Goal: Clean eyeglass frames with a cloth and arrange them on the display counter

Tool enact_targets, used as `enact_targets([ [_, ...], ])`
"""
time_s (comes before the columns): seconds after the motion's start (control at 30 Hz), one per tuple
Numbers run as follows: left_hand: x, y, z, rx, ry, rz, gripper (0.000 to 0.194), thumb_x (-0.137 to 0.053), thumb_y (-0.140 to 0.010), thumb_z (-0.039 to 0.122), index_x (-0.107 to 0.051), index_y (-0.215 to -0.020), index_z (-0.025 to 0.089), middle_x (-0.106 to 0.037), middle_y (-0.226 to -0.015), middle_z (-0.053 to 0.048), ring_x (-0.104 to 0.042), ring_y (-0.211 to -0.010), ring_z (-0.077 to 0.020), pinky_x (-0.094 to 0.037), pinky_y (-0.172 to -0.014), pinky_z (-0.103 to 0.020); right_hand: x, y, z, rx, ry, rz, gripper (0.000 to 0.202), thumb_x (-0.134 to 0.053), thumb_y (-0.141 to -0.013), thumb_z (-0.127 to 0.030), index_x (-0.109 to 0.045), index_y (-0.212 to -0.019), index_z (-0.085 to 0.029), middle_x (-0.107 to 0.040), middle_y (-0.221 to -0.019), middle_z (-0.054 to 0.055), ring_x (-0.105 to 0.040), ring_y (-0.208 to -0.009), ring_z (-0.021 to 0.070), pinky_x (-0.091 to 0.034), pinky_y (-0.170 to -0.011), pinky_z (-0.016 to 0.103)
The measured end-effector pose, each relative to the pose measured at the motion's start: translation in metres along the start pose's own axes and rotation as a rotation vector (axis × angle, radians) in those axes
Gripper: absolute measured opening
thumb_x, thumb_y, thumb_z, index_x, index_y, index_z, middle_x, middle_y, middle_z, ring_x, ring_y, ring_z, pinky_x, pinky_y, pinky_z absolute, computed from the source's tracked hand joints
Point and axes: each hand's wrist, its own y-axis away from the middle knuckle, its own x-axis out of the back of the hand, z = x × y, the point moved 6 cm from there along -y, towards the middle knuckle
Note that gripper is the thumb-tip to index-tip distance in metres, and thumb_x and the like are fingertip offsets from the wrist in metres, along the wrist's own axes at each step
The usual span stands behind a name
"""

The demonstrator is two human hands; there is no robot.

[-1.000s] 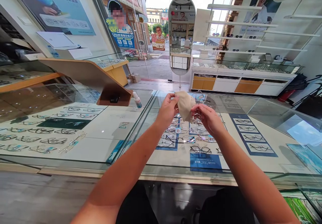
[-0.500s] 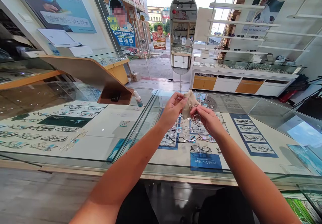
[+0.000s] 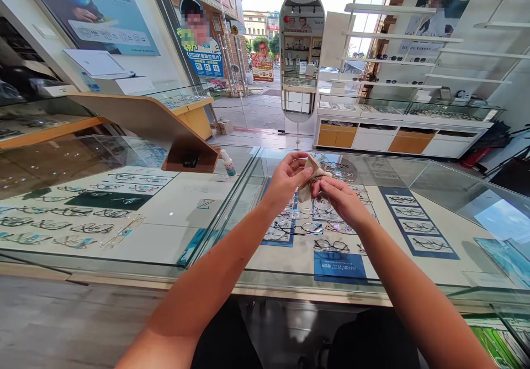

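Note:
Above the glass display counter my left hand [image 3: 290, 178] is closed on a beige cleaning cloth [image 3: 313, 165], which is folded between thumb and fingers. Close against it, my right hand [image 3: 342, 195] pinches a pair of thin-rimmed eyeglasses [image 3: 319, 177]. The cloth and fingers cover most of these eyeglasses, so their full shape is hidden. Beneath the hands, through the glass top, lie several pairs of glasses, among them a dark-framed pair [image 3: 331, 245] and a wide thin pair [image 3: 300, 228].
A white spray bottle [image 3: 227, 163] stands on the counter left of my hands, beside a brown wooden stand [image 3: 190, 156]. More glasses [image 3: 91, 228] fill the left case. A blue display strip [image 3: 408, 222] holds frames at right. An oval mirror [image 3: 302, 54] stands beyond the counter.
The cloth has shifted and folded differently between my hands, its lower part now hanging more to the left. My right hand has moved slightly left and down, still close to my left hand.

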Motion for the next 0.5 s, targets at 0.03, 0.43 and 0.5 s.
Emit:
enact_targets([
  [0.03,0.0010,-0.0011,-0.0023,0.030,0.019,-0.011,0.054,-0.099,-0.076,0.036,-0.069,-0.118,0.019,-0.077,-0.107,-0.006,-0.072,-0.096,-0.0162,-0.056,-0.089,-0.031,0.0001,0.0001,-0.0005,0.005,0.010,-0.009,0.040,-0.064,-0.107,-0.056,-0.074,-0.088,-0.022,-0.064,-0.092,0.003,-0.052,-0.087,0.0190,-0.040,-0.082,0.034],
  [0.43,-0.0025,0.0026,-0.0072,0.178,0.139,-0.068,0.058,-0.106,-0.066,0.031,-0.071,-0.109,0.014,-0.077,-0.093,-0.003,-0.071,-0.082,-0.0133,-0.055,-0.077,-0.028,-0.0026,0.0012,0.0019,0.025,0.092,-0.048,0.042,-0.060,-0.108,-0.058,-0.073,-0.090,-0.022,-0.064,-0.092,0.003,-0.053,-0.088,0.0197,-0.042,-0.086,0.034],
  [0.5,-0.0047,0.0042,-0.0079,0.203,0.136,-0.105,0.057,-0.105,-0.068,0.032,-0.069,-0.109,0.014,-0.075,-0.090,-0.002,-0.070,-0.075,-0.0126,-0.055,-0.073,-0.028,-0.0043,0.0014,-0.0001,0.032,0.115,-0.063,0.043,-0.059,-0.109,-0.058,-0.072,-0.089,-0.022,-0.063,-0.090,0.003,-0.053,-0.088,0.0196,-0.042,-0.085,0.034],
])
